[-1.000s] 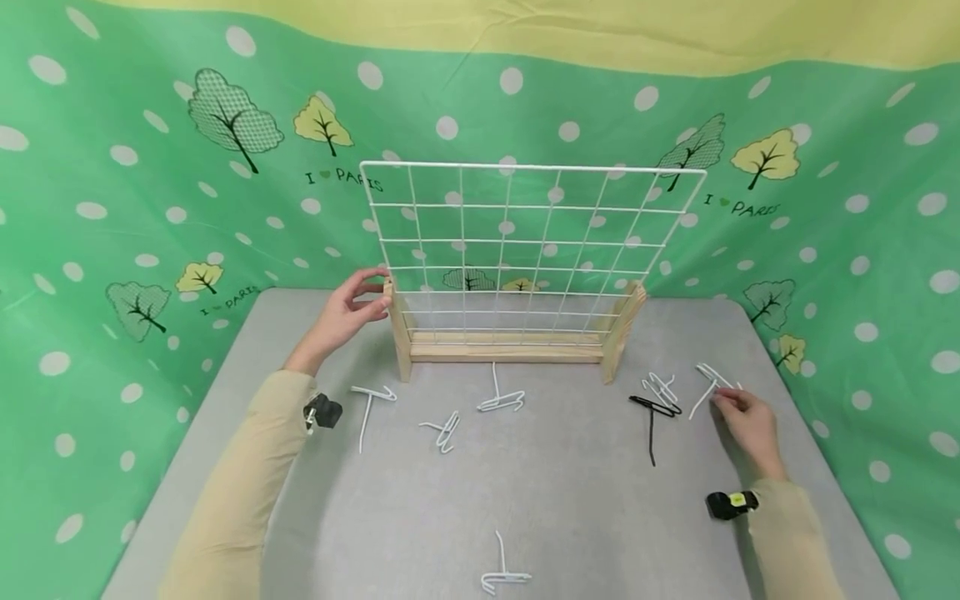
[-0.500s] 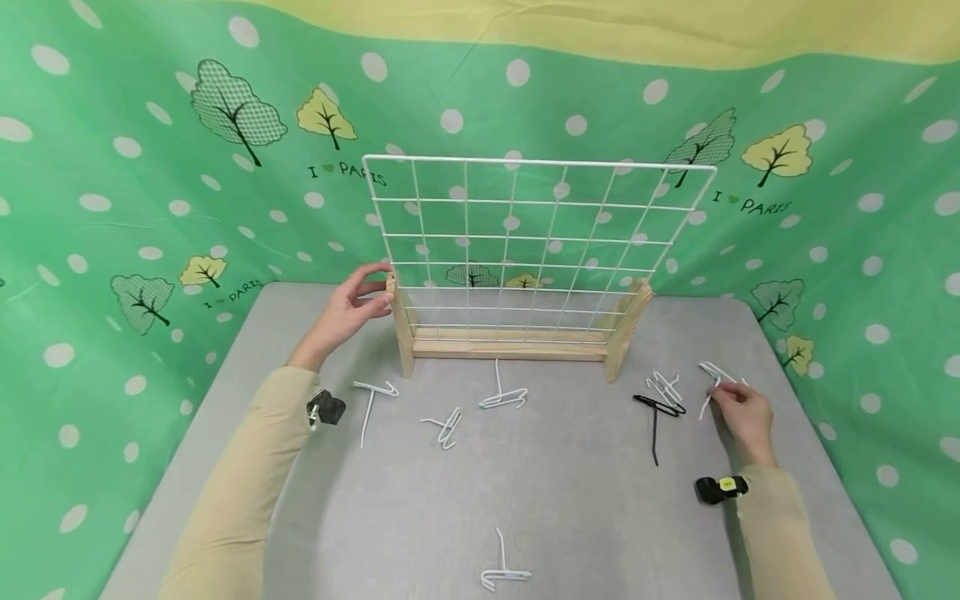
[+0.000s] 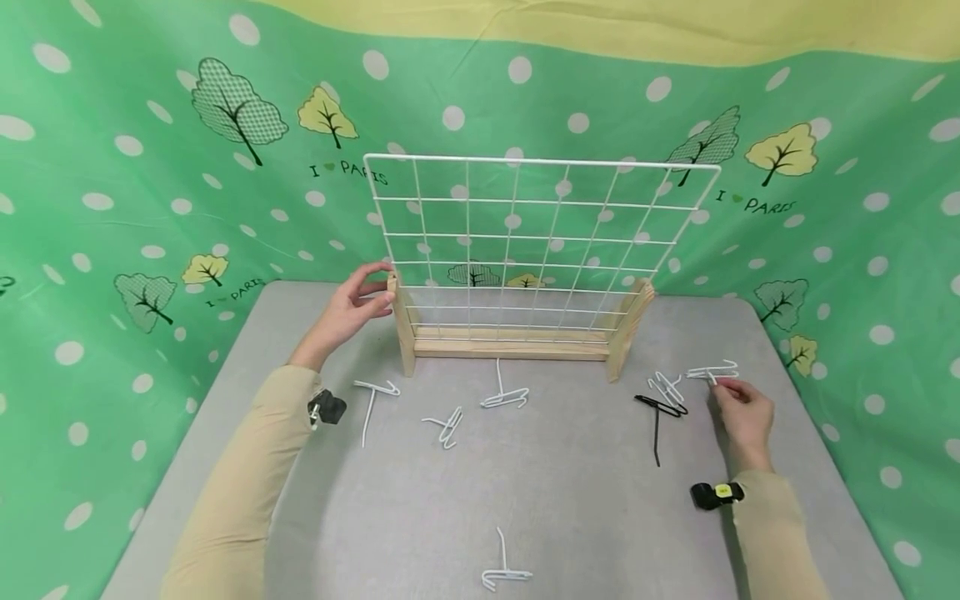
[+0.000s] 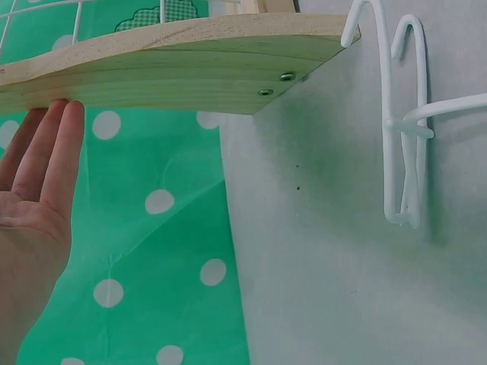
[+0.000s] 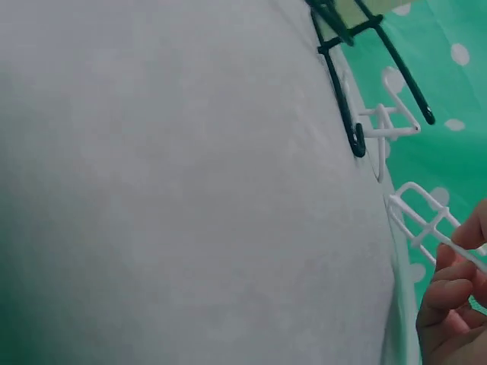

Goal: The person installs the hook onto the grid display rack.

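Note:
At the left end of a white wire grid rack [image 3: 517, 236] with a wooden base, my left hand [image 3: 347, 312] holds the top of the wooden side post [image 3: 402, 329], thumb in front. In the left wrist view, straight fingers touch the post's outer face. My right hand [image 3: 746, 419], at the table's right side, pinches the stem of a white wire grid hook [image 3: 712, 372], its double-wire end pointing away from me. Part of the stem is hidden by the fingers. Just left of that hand lie a black wire hook [image 3: 660, 408] and a white hook [image 3: 666, 387].
Several more white hooks lie on the grey table [image 3: 577, 483]: a left hook [image 3: 371, 404], a small tilted hook [image 3: 448, 427], a hook before the rack [image 3: 506, 398] and a near hook [image 3: 507, 574]. A green dotted cloth [image 3: 262, 217] hangs behind and at the sides.
The white hook in my right hand has turned, its double-wire end swinging across to the left and its stem now mostly behind the fingers. My left hand keeps its place on the post.

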Demonstrator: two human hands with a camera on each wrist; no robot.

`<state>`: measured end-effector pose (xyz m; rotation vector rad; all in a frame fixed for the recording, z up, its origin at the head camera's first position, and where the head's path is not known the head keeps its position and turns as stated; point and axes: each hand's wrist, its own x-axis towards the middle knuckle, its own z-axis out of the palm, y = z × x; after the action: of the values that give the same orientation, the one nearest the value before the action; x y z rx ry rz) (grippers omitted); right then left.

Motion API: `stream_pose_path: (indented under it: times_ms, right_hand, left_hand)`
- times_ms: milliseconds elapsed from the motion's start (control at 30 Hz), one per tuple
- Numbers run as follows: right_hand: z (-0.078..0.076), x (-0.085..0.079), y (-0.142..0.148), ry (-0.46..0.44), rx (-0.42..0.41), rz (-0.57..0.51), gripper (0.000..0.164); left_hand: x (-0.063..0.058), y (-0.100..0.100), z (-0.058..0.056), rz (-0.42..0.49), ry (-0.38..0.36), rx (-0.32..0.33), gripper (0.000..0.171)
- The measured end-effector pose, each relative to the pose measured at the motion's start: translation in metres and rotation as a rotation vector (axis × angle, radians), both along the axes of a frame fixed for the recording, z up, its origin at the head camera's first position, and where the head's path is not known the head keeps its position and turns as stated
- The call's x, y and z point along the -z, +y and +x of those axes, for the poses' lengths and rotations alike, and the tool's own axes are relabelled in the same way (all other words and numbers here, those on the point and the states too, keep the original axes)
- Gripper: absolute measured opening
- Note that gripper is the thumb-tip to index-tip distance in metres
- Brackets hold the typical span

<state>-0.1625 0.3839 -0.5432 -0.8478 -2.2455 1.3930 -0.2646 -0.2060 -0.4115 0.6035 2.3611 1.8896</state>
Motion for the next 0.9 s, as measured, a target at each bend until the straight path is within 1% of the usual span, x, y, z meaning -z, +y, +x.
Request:
stream_pose_path:
  times_ms: [167, 267, 367, 467, 600, 733, 900]
  right_hand:
    - [0.002, -0.003, -0.004, 0.059, -0.012, 0.098, 0.019]
    - [0.003, -0.006, -0.007, 0.111, -0.014, 0.15, 0.022]
    - [0.006, -0.011, -0.01, 0.151, 0.01, 0.186, 0.022]
    - [0.007, -0.017, -0.013, 0.17, 0.037, 0.225, 0.022]
    - [0.008, -0.024, -0.017, 0.193, 0.044, 0.27, 0.021]
    - [0.008, -0.029, -0.021, 0.234, 0.031, 0.291, 0.019]
    - [0.009, -0.035, -0.029, 0.278, 0.018, 0.276, 0.018]
  left_hand:
    - [0.001, -0.001, 0.0, -0.005, 0.004, -0.003, 0.045]
    - [0.001, -0.001, 0.0, -0.002, 0.016, -0.003, 0.045]
    - [0.002, -0.001, 0.0, 0.002, 0.022, -0.001, 0.045]
    - [0.001, -0.001, 0.001, 0.006, 0.019, -0.001, 0.045]
    - [0.001, 0.0, 0.001, 0.008, 0.015, -0.001, 0.045]
    - [0.002, -0.001, 0.0, 0.01, 0.018, 0.006, 0.045]
    - [0.002, 0.0, -0.001, 0.008, 0.012, 0.006, 0.046]
